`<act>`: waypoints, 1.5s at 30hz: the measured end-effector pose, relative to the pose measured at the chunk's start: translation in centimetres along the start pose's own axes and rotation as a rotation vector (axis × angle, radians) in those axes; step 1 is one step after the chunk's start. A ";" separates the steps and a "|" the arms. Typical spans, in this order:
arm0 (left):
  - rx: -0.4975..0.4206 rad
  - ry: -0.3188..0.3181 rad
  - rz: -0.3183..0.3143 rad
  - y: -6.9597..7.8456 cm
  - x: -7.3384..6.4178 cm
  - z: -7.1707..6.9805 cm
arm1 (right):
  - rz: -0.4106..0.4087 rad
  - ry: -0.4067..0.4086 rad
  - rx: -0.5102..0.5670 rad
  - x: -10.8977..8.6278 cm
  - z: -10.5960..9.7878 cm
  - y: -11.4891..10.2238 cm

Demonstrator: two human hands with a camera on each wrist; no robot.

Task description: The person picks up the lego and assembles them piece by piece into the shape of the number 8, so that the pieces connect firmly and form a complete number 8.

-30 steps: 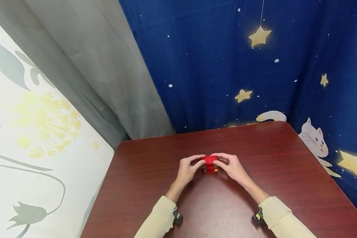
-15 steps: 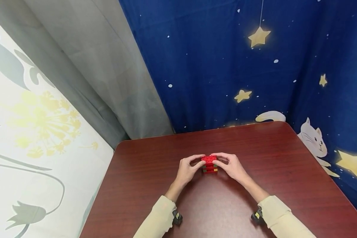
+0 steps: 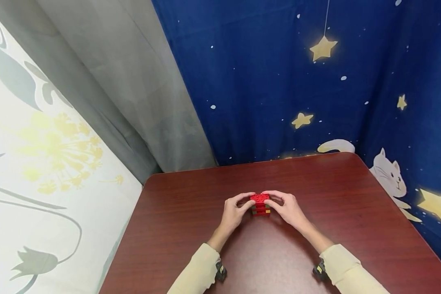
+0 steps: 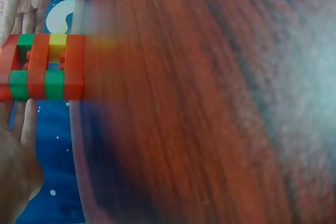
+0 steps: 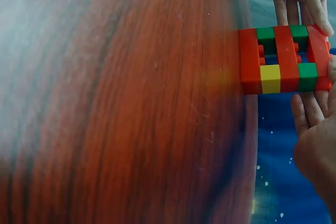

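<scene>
A small stack of toy building bricks stands upright on the table (image 3: 183, 204). Long red bricks alternate in it with pairs of short ones, mostly green, one yellow (image 5: 270, 79). At the top lies a red studded brick (image 3: 259, 199). My left hand (image 3: 232, 211) pinches this brick's left end between thumb and fingers; my right hand (image 3: 289, 209) does the same at the right end. Both wrist views show the stack sideways, with gaps between the short bricks. The lowest red brick (image 4: 74, 67) meets the tabletop. The stack's far side is hidden in the head view.
Behind the table hangs a blue curtain (image 3: 257, 81) with stars and a cat. A grey curtain (image 3: 132, 102) and a white patterned one (image 3: 59, 228) hang at the left. Small black wrist cameras (image 3: 221, 271) sit by both sleeves.
The head view has shifted slightly. Both hands keep their hold on the top red brick, and the stack stays in place.
</scene>
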State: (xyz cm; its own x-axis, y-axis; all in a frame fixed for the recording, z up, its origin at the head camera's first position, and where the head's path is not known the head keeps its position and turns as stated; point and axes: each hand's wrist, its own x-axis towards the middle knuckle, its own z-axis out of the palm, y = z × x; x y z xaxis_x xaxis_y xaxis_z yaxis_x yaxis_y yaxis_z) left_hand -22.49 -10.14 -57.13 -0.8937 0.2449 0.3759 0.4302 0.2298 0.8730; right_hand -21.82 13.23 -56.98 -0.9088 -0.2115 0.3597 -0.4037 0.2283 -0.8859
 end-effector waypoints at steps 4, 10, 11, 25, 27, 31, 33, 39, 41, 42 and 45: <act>0.078 -0.008 0.007 0.3 0.2 -0.1 | 0.003 -0.001 -0.015 -0.1 -0.2 -0.1; 0.192 -0.023 0.080 0.6 0.4 -0.2 | -0.003 0.010 -0.061 -0.2 -0.5 -0.1; 0.195 -0.018 0.092 0.6 0.4 -0.2 | -0.011 0.015 -0.068 -0.2 -0.5 -0.2; 0.067 0.025 0.032 0.1 0.3 0.1 | -0.063 0.066 -0.027 -0.1 0.1 0.3; 0.036 0.017 0.035 0.1 0.3 0.3 | -0.081 0.074 -0.036 -0.1 0.1 0.5; -0.004 0.002 0.041 0.1 0.5 0.3 | -0.085 0.075 -0.047 0.0 0.0 0.7; -0.007 -0.006 0.037 0.1 0.6 0.3 | -0.074 0.067 -0.045 0.0 0.0 0.7; 0.013 -0.014 -0.003 0.2 0.5 0.2 | -0.043 0.055 -0.035 -0.1 -0.1 0.6; 0.017 -0.012 -0.013 0.2 0.4 0.1 | -0.043 0.055 -0.034 -0.1 0.0 0.6; 0.018 -0.013 -0.014 0.1 0.4 0.1 | -0.042 0.053 -0.032 -0.1 0.0 0.6; 0.014 -0.012 -0.004 0.1 0.3 0.1 | -0.034 0.048 -0.029 -0.1 0.0 0.5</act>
State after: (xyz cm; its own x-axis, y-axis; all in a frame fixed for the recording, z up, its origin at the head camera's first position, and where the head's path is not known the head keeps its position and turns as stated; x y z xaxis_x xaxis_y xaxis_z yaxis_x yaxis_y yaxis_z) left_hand -22.69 -9.94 -56.94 -0.8939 0.2551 0.3687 0.4285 0.2443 0.8699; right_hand -21.90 13.37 -57.48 -0.8981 -0.1738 0.4041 -0.4371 0.2493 -0.8642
